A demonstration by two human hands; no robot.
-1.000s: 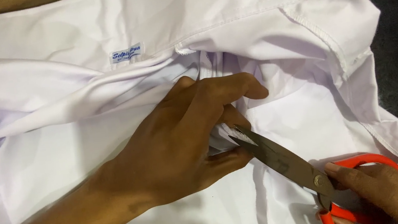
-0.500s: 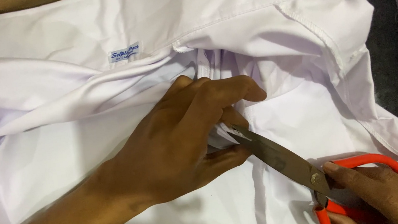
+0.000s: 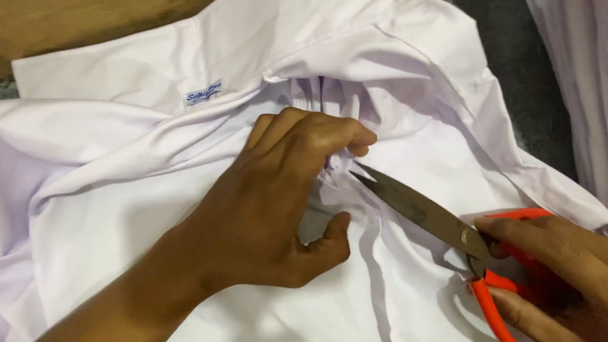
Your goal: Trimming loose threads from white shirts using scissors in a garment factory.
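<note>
My left hand (image 3: 276, 197) pinches a bunched fold of the white shirt (image 3: 126, 169), fingers clamped together on the cloth at mid-scene. My right hand (image 3: 587, 275), near right, grips the orange-handled scissors (image 3: 433, 217), fingers closed through the loops; the blades' tip touches the pinched fold just beside my left fingertips.

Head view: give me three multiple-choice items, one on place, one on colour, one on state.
1. Where do the scissors' blade tips point?
A. at the bunched fabric under the left hand
B. at the collar label
C. at the wooden board

2. What colour are the scissor handles?
A. black
B. orange
C. green

3. How is the left hand's grip?
A. flat and open
B. pinching gathered fabric
C. off the shirt

Answers: 1 A, the scissors reach the left hand. 2 B, orange loops in the right hand. 3 B, the fingers bunch the white shirt.
</note>
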